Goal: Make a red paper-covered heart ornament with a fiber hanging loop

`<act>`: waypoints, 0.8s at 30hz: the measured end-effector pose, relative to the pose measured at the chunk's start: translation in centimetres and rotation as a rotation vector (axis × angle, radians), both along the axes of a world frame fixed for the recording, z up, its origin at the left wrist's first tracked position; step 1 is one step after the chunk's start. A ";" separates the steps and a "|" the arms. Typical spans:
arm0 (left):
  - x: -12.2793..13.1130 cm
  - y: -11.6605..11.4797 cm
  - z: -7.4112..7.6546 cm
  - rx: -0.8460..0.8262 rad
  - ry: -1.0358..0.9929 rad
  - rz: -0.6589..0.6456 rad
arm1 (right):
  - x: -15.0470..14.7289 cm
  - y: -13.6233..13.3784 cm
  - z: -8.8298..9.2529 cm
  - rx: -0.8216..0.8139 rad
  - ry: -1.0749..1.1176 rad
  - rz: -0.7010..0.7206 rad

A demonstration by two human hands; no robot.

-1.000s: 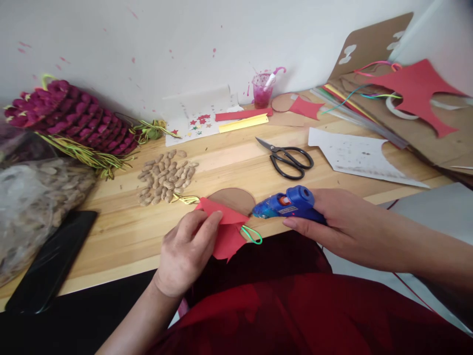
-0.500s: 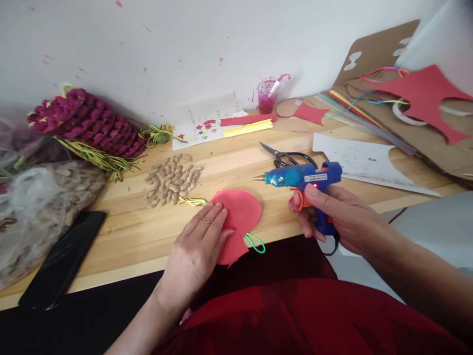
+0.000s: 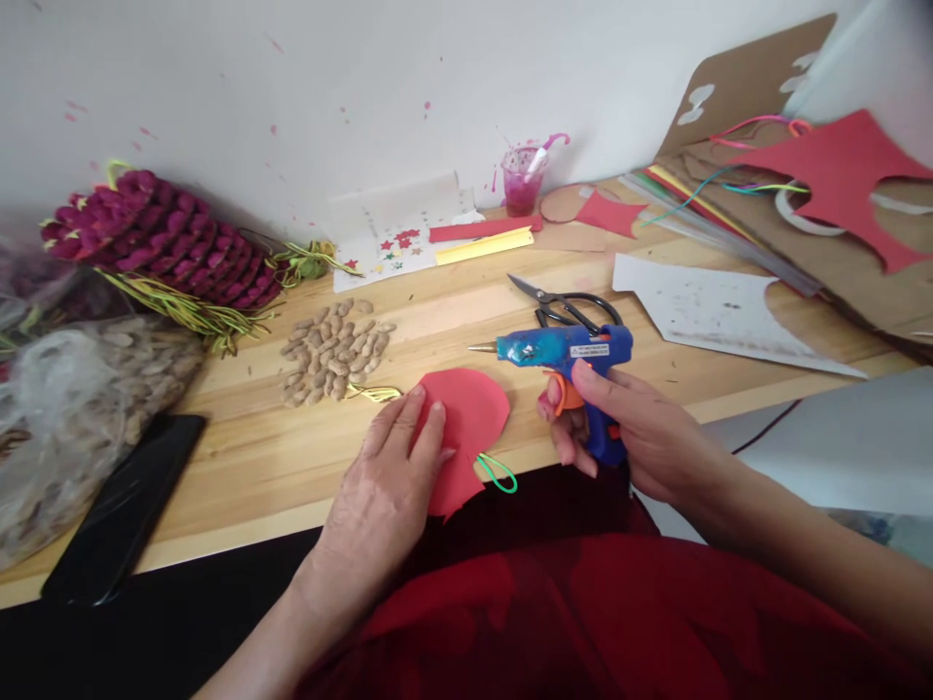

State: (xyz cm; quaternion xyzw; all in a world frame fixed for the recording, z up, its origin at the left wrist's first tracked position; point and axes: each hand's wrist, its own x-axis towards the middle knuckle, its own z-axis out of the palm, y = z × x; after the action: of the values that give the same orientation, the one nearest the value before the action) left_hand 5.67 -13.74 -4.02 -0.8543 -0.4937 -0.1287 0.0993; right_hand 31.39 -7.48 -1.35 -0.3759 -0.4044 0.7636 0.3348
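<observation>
My left hand [image 3: 390,467] lies with its fingers stretched out flat on a red paper cutout [image 3: 473,408] at the front edge of the table. The cutout has a rounded top and a narrower lower part that reaches past the edge. A green cord loop [image 3: 500,474] sticks out at its right side, and yellow strands [image 3: 375,393] show at its upper left. In my right hand [image 3: 619,408] is a blue hot glue gun [image 3: 602,352], gripped by its handle with a finger at the orange trigger. Its metal nozzle points left, above the cutout and apart from it.
Black-handled scissors [image 3: 575,306] lie just behind the glue gun. Left of centre is a pile of peanuts [image 3: 335,350]; farther left are a phone [image 3: 123,510], a plastic bag [image 3: 80,408] and a maroon peanut craft [image 3: 175,243]. A cup [image 3: 522,190] stands by the wall.
The glue gun in my right hand has moved left, its nozzle coming nearer to the red cutout. My left hand stays on the cutout, its fingers slightly more apart.
</observation>
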 end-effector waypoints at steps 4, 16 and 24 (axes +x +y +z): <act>0.3 -0.6 -0.3 -0.083 0.022 0.041 | -0.4 0.0 -0.2 -0.028 0.037 -0.044; 1.3 -1.3 -0.3 -0.195 0.043 0.069 | -0.6 -0.1 -1.1 0.015 0.064 -0.094; 0.9 -1.2 0.0 -0.255 0.030 0.047 | -1.2 0.1 -1.4 0.038 0.074 -0.137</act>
State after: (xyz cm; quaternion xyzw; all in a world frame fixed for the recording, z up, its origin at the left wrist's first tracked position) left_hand 6.59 -14.94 -4.07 -0.8501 -0.5243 -0.0495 0.0001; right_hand 30.23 -7.39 -2.73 -0.3675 -0.3795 0.7446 0.4080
